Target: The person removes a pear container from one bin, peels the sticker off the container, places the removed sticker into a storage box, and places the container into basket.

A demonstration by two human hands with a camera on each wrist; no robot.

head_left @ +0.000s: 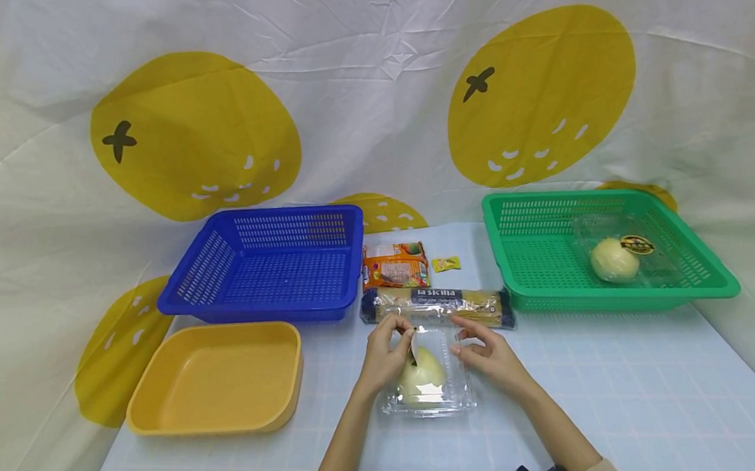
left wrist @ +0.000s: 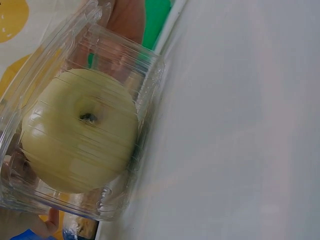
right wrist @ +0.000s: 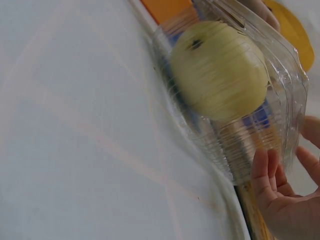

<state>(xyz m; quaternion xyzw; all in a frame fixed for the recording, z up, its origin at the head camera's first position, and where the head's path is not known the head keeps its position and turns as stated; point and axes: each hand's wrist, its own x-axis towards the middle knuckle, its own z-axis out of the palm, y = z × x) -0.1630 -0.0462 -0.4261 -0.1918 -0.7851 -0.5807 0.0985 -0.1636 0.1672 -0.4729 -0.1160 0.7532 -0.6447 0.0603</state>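
Head view: clear box point(head_left: 457, 388), pale round produce point(head_left: 425, 378) inside, sits between the left and right edges of the desk point(head_left: 629, 386). I see hands flanking its far half: left hand point(head_left: 385, 357) pinches a small label point(head_left: 414, 347), right hand point(head_left: 493, 356) is loosely spread at the right rim. Long axis: can't tell.

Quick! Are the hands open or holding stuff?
Left hand: closed, pinching a small label.
Right hand: touching the clear box; can't tell if it's gripping.

We get even, diffuse light in the head view, small glare spots on the clear box point(head_left: 458, 390). Our wrist views run dimmer and softer, tablecloth point(left wrist: 235, 125) greyish.
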